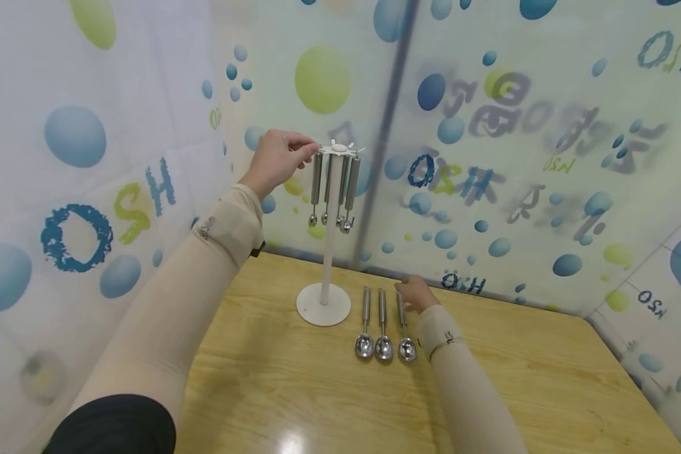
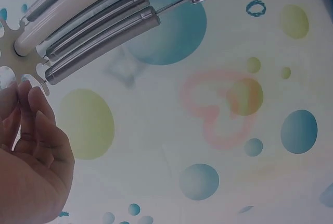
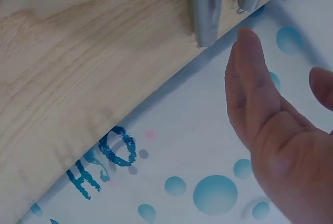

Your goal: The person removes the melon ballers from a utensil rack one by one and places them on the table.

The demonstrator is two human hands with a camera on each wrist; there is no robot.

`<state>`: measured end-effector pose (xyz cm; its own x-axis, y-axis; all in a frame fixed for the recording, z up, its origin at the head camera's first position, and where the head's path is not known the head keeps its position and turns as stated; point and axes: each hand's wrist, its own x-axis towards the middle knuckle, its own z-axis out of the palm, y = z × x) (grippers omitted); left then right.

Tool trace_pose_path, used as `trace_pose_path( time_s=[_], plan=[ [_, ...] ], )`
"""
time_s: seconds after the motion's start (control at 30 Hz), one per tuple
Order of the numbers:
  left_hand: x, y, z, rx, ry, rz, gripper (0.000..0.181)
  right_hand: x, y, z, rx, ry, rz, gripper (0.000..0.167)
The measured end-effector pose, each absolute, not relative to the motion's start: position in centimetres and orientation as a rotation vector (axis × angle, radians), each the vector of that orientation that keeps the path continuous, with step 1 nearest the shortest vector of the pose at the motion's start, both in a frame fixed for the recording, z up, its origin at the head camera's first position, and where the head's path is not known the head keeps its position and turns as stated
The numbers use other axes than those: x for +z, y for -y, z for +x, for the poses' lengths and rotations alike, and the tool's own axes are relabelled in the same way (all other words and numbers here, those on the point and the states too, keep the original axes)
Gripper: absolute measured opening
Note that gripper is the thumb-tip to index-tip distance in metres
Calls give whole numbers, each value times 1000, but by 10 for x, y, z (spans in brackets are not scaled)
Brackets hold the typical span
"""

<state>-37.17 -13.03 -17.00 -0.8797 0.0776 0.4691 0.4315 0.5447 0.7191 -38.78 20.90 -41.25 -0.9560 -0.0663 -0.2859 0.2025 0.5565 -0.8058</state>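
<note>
My left hand is at the top of a white stand, thumb and fingertips pinching the end of one arm of its star-shaped holder. Several metal-handled utensils hang from the holder, among them one beside my fingertips. Three metal scoops lie side by side on the table, bowls toward me: left, middle and right. Beside the handle end of the right scoop is my right hand, fingers extended, thumb apart, holding nothing; the right wrist view shows a gap to the handle.
The wooden table meets patterned curtain walls at its back edge. The stand's round white base rests left of the scoops, close to that edge. Another curtain hangs on the left side.
</note>
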Motion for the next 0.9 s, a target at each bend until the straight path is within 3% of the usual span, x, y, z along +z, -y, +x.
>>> trace_pose_path(
  time_s=[0.37,0.9],
  plan=[
    [-170,135,-358,-1045,2403,-373,36,-384,-183,-385,-1674,-2555,-130,47],
    [-177,106,-339,-879,2347,-356,36,-270,-100,-385,-2059,-2717,-526,38]
  ],
)
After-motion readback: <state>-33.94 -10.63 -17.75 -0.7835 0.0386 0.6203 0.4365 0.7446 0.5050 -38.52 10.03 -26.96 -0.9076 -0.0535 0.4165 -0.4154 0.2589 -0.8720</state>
